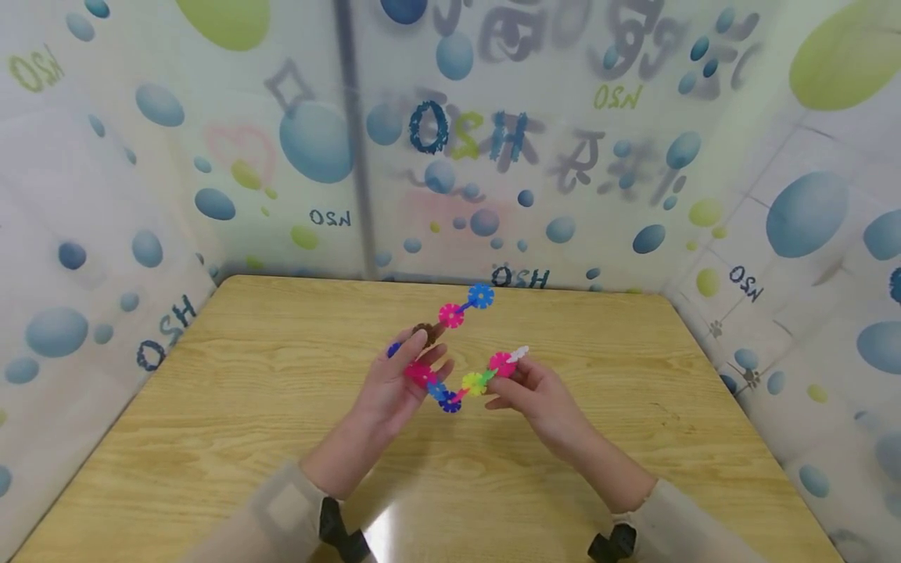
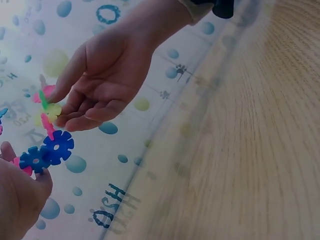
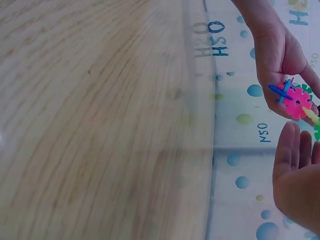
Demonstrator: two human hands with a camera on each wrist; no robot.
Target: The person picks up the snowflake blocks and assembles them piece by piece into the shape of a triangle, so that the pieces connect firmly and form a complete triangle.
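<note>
A chain of notched plastic snowflake discs (image 1: 475, 382) in several colours hangs in a curve between the two hands above the table. My left hand (image 1: 387, 391) holds one part, its thumb on the brown disc (image 1: 425, 335), with a pink and a blue disc (image 1: 482, 295) sticking out beyond. My right hand (image 1: 552, 407) pinches the other end beside the green disc and a pink disc (image 1: 501, 363). A white disc (image 1: 518, 353) tips that end. In the left wrist view the dark blue disc (image 2: 59, 147) hangs between the hands. Part of the chain is hidden behind the left fingers.
Beneath the hands lies a wood-grain table (image 1: 246, 438). Printed sheets with blue and green bubbles (image 1: 317, 145) stand along its back and both sides. Dark straps (image 1: 341, 532) sit on both wrists.
</note>
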